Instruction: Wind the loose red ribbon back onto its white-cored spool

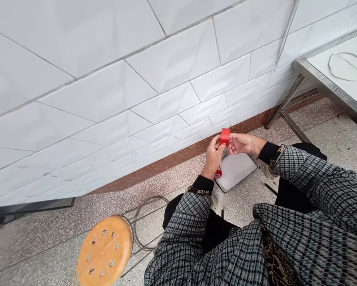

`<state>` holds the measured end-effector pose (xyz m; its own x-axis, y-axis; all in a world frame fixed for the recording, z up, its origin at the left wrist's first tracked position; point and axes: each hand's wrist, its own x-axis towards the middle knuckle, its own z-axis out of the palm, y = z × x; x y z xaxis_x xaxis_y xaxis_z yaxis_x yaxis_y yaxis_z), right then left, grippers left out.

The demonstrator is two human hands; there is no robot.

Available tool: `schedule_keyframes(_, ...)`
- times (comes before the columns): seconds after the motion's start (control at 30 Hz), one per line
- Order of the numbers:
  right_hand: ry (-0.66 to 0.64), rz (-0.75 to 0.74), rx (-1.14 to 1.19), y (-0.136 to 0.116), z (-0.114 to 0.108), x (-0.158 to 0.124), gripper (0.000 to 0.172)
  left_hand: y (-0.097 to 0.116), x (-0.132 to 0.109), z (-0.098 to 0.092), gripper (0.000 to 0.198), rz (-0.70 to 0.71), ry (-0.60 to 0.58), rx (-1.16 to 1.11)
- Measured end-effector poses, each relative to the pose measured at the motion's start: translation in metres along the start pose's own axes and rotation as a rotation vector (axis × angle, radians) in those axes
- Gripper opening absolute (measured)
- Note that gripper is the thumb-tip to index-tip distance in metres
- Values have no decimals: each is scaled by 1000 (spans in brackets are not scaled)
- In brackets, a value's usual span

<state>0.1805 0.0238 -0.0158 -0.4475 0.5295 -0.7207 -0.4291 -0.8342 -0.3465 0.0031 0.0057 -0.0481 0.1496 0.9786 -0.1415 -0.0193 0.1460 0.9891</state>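
- The left hand [214,154] closes thumb and fingers on a red roll [225,136], raised above the far edge of a white board [238,171] on the floor [154,182];
- the right hand [243,143] is loosely curled, fingertips at the roll's right side; whether they grip it I cannot tell;
- for good handling, I judge, keep the left pinch steady, the roll upright, and let the right fingertips work lightly along its face;
- counted: two hands, one roll held, one red ring [218,174] by the board's left corner, one board; one orange stool [105,250]; one surface [330,85], one wire loop [345,80] inside its edge.
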Motion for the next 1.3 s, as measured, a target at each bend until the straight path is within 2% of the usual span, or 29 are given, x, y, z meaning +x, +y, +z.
schedule_keyframes(0.13,-11,-8,38,5,3,4,14,3,5,-12,49,-114,-81,-7)
schedule_keyframes(0.23,-20,-49,-28,7,4,8,14,5,6,-18,61,-184,-152,-85)
schedule_keyframes(0.3,-8,-140,-148,7,4,10,13,8,4,-19,65,-209,-173,-155)
schedule_keyframes(0.37,11,-293,-308,4,2,11,11,12,3,-19,67,-219,-192,-215)
schedule_keyframes(0.5,57,-575,-639,-6,-5,10,19,17,-2,-20,66,-232,-246,-287)
schedule_keyframes(0.67,103,-716,-996,-13,-19,9,20,15,-6,-20,68,-294,-306,-287)
schedule_keyframes(0.83,182,-830,-1222,-12,-20,7,17,12,-8,-12,70,-310,-279,-273)
schedule_keyframes(0.9,257,-835,-1283,-11,-16,5,19,11,-10,-7,68,-278,-216,-261)
schedule_keyframes(1.03,453,-770,-1401,-16,-10,2,22,8,-13,1,57,-207,-14,-252)
schedule_keyframes(1.13,535,-725,-1345,-21,-9,2,13,5,-15,1,53,-204,19,-226)
schedule_keyframes(1.2,510,-665,-1194,-22,-7,2,13,4,-16,-1,53,-195,5,-211)
schedule_keyframes(1.3,393,-539,-840,-20,0,1,26,1,-16,-3,51,-162,0,-196)
